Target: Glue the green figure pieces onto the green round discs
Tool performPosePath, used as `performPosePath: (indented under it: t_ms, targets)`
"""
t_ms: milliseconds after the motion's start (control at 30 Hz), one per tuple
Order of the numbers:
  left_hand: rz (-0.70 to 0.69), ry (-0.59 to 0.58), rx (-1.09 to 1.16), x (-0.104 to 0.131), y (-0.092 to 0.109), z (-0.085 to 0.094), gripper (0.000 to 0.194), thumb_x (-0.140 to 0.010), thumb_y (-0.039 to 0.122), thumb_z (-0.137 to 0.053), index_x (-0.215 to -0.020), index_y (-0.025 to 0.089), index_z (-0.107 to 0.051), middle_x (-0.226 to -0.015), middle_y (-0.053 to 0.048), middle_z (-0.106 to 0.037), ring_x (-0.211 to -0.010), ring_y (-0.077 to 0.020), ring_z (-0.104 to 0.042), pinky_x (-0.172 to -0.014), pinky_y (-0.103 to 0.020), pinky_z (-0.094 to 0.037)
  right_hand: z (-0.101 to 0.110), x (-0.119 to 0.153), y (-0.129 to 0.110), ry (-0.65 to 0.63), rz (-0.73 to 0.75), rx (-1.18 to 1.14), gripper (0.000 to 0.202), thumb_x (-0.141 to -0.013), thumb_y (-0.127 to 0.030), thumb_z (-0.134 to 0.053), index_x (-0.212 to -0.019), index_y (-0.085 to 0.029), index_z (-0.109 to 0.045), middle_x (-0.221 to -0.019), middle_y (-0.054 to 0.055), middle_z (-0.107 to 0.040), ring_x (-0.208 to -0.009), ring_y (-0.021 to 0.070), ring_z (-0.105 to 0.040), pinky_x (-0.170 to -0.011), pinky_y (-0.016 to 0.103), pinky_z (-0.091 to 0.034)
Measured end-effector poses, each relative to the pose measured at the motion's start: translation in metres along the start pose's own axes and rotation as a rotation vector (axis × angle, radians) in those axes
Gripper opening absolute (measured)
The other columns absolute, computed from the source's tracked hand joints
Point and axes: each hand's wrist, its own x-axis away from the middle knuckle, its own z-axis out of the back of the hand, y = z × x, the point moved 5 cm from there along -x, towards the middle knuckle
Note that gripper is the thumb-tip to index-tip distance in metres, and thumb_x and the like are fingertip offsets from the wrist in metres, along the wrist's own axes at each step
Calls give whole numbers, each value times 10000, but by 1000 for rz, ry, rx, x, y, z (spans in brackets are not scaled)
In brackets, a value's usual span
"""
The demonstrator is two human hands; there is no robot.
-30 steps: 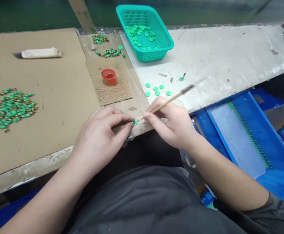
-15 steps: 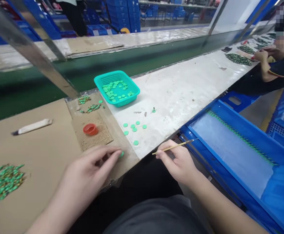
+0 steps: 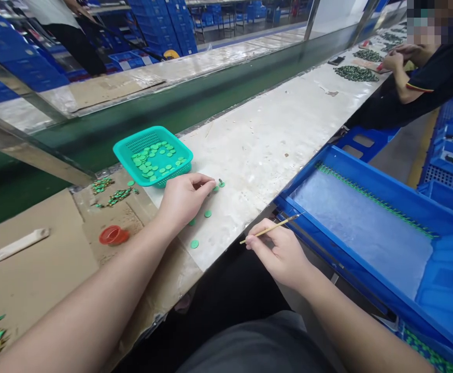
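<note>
My left hand (image 3: pixel 187 199) reaches over the white tabletop with thumb and fingers pinched. A green disc (image 3: pixel 215 189) shows right under its fingertips; whether they grip it is unclear. Just beyond lies another green disc with a small dark piece standing on it (image 3: pixel 221 183). More loose discs lie nearer me, one (image 3: pixel 208 213) below the hand and one (image 3: pixel 194 244) by the cardboard edge. Behind the hand, a teal basket (image 3: pixel 185 154) holds several green discs. My right hand (image 3: pixel 279 251) grips a thin brush (image 3: pixel 271 228) in front of the table edge, its tip pointing right.
A red cup (image 3: pixel 113 235), small green-gold pieces (image 3: pixel 119 196) and a wrapped tool (image 3: pixel 18 246) are on the left. To the right is a blue crate (image 3: pixel 327 238) with a row of green pieces. A person (image 3: pixel 436 72) works at the far right beside dark green heaps (image 3: pixel 356 73).
My left hand has moved forward and right, from the cardboard to the discs on the white surface. My right hand still holds the brush. The view has shifted right.
</note>
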Motion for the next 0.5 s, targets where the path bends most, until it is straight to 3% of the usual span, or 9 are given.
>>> performPosePath:
  t_ms: [333,433,500]
  targets:
    - [-76,-2,-74,-2,3,-8,367,-993,539,-668,-1103,293,-917,-1078,-38,-878,-902,-232,-747,-924,-357,-578,2,-2,6,-7,-11,3,155,-1116,-253,-702,-971,-239,-754,-880,11,-805,-808,186,-791,-775,319,-601]
    - [-69,3,-107,4,2,0,484,-1021,603,-623,-1259,283,-896,-1131,-53,-877,-901,-237,-748,-895,-366,-576,3,0,7,-10,-16,-3,157,-1118,-255,-702,-969,-240,-749,-876,7,-800,-798,181,-788,-761,312,-599]
    - [-55,0,-141,9,1,13,539,-1035,609,-565,-1302,263,-881,-1058,-64,-867,-848,-241,-736,-831,-372,-563,4,1,6,-4,-6,0,152,-1119,-254,-701,-975,-242,-747,-878,5,-800,-801,179,-788,-757,307,-597]
